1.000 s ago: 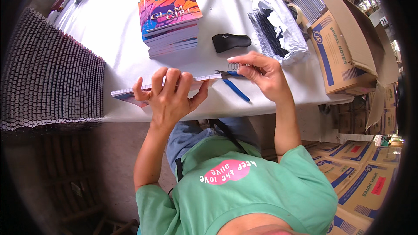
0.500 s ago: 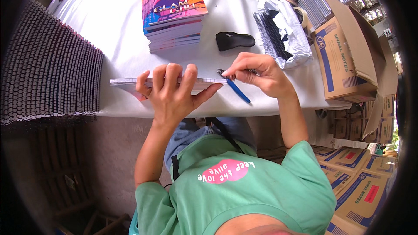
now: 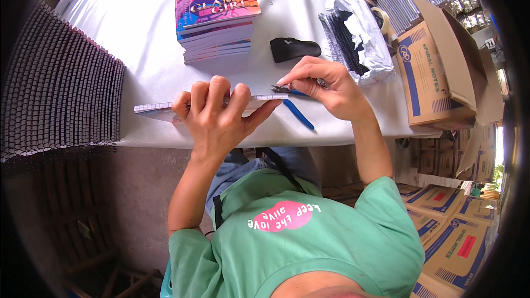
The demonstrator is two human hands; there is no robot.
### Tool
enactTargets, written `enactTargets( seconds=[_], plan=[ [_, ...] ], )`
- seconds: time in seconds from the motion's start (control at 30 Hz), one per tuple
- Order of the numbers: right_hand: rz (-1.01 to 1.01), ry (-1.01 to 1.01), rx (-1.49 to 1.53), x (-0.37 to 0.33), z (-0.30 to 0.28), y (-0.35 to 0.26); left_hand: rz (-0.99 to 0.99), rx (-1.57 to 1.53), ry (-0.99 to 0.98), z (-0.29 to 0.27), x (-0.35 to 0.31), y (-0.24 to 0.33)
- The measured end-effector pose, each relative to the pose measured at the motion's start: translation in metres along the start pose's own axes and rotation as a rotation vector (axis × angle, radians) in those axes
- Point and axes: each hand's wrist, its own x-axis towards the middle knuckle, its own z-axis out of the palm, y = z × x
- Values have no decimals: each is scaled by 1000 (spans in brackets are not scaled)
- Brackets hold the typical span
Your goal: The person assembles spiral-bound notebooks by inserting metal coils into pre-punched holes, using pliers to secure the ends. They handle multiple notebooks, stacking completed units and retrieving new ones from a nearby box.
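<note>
My left hand (image 3: 215, 113) grips a notebook (image 3: 160, 106) from above, which stands on its edge near the front of the table. Its pages' edge faces up and the fingers wrap over it. Just off the notebook's right end, my right hand (image 3: 334, 91) is closed in a pinch. A bit of dark material shows at its fingers, too small to name for certain. Blue-handled cutters (image 3: 299, 115) lie on the table at that same end, their metal jaws beside the notebook's corner and partly behind the hand.
A stack of colourful-covered books (image 3: 221, 0) stands at the back. Spiral-bound notebooks (image 3: 61, 88) are piled high at left. Beyond my right hand are a black case (image 3: 295, 49) and dark coils in white wrapping (image 3: 381, 66). An open cardboard box (image 3: 422, 77) sits at right.
My right hand has shifted slightly up and its fingertips point more to the left. The notebook's right end tilts up a little, and more of the cutters' second handle shows.
</note>
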Motion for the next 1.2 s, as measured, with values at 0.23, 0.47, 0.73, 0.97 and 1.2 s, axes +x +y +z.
enactTargets(
  seconds=[0.23,0.47,0.73,0.97,1.2],
  plan=[
    [-80,-54,-86,4,-3,-6,-9,7,29,-1,-3,1],
    [-25,-69,-45,-6,-8,-6,-12,23,50,-3,-5,4],
    [-47,-3,-75,-20,1,-9,167,55,205,1,-38,-4],
    [-59,-22,-181,-28,10,-15,241,79,226,0,-53,-5],
    [-81,-67,-255,-25,11,-11,291,92,101,-6,-57,-12]
  ],
)
